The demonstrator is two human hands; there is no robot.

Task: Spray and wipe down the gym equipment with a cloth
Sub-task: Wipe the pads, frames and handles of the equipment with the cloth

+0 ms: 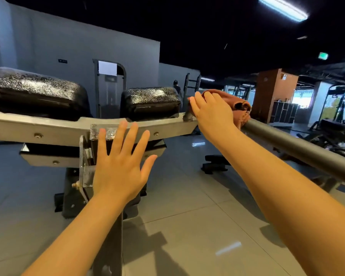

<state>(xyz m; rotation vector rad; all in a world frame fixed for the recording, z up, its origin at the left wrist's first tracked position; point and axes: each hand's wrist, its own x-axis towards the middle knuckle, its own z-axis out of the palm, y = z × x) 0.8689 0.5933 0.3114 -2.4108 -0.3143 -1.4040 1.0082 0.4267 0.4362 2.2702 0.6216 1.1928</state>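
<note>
A grey metal gym machine fills the left and middle, with a flat crossbeam (48, 128) carrying two black cracked pads, one at the left (36, 92) and one in the middle (151, 100). A grey round bar (299, 148) runs from the beam's right end toward the lower right. My right hand (211, 110) grips a reddish-brown cloth (237, 108) wrapped over the bar close to its joint with the beam. My left hand (120, 162) hovers with spread, straight fingers in front of the beam's centre bracket and holds nothing. No spray bottle is in view.
The machine's upright post (108, 236) stands on a grey tiled floor (197, 226). A dark low base part (215, 164) lies on the floor behind my right arm. A person (176, 88) stands far back by the wall. More gym machines (335, 124) crowd the right side.
</note>
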